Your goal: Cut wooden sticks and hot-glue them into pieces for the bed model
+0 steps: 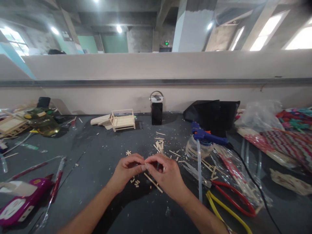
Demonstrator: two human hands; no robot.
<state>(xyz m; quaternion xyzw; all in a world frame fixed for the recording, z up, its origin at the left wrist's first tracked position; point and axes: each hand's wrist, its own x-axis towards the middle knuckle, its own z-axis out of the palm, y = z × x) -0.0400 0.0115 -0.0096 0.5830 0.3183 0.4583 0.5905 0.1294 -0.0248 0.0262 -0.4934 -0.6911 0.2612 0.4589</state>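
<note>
My left hand and my right hand meet fingertip to fingertip above the dark table. Both are closed in a pinch, and whatever lies between the tips is too small to make out. Under my right hand a thin wooden stick lies slantwise on the table. Short cut wood pieces are scattered below my left hand, and a small star-shaped cluster of wood bits sits just beyond it. Past my right hand is a loose pile of short sticks.
A small wooden bench model and a black phone stand at the back. On the right are a blue glue gun with a black cord, pliers with red and yellow handles and plastic bags. A purple device lies left.
</note>
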